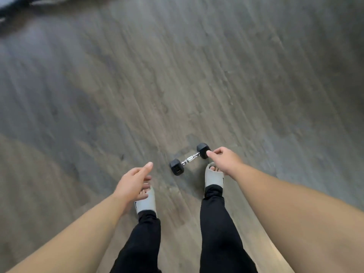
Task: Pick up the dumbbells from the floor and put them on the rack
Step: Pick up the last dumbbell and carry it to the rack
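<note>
A small black hex dumbbell [188,159] with a chrome handle lies on the wood-look floor just in front of my feet, its handle running diagonally. My right hand [224,159] hangs above its far right head, fingers loosely curled and empty, overlapping that head in the picture. My left hand [134,183] is lower left of the dumbbell, above my left foot, fingers spread and holding nothing. The rack does not show in this view.
My two feet in grey slides [214,177] and black trousers stand right behind the dumbbell. Grey-brown plank floor [177,75] stretches ahead, blurred by motion. A dark blurred shape [13,6] sits in the far top left corner.
</note>
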The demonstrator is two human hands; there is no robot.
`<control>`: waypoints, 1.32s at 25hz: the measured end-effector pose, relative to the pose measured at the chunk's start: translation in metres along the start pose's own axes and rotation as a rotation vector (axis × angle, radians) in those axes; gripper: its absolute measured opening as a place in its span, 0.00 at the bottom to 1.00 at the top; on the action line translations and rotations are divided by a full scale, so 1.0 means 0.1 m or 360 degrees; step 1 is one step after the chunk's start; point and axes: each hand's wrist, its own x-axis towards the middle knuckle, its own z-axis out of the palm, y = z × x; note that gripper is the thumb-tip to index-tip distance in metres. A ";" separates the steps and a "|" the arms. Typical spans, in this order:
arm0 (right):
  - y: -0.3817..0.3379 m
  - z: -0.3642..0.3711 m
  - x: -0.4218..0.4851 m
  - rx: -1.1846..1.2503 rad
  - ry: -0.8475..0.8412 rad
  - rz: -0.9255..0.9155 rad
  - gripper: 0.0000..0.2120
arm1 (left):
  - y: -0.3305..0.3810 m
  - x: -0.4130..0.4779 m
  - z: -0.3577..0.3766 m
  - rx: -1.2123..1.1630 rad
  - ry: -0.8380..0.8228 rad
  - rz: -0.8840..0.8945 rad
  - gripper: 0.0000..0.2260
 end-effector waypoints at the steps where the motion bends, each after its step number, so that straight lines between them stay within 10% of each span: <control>1: -0.01 0.07 0.44 -0.0077 -0.0061 -0.0010 0.22 | -0.12 0.31 0.11 -0.0063 0.0052 -0.0067 0.22; 12: 0.84 1.16 3.66 -0.0374 -0.0145 -0.0021 0.49 | -0.96 3.56 1.88 -0.0120 0.0200 -0.0283 0.50; 18: 1.03 1.44 4.19 -0.0476 0.0024 0.0076 0.27 | -1.34 4.27 2.14 0.0132 0.0310 -0.0276 0.38; 25: 0.63 1.31 3.28 -0.0240 -0.0063 0.0206 0.29 | -0.92 3.58 1.37 0.0258 0.0257 -0.0119 0.28; 33: -1.49 1.17 0.22 -0.0005 -0.0134 0.0020 0.31 | 0.30 0.71 -1.09 0.0279 0.0470 0.0128 0.28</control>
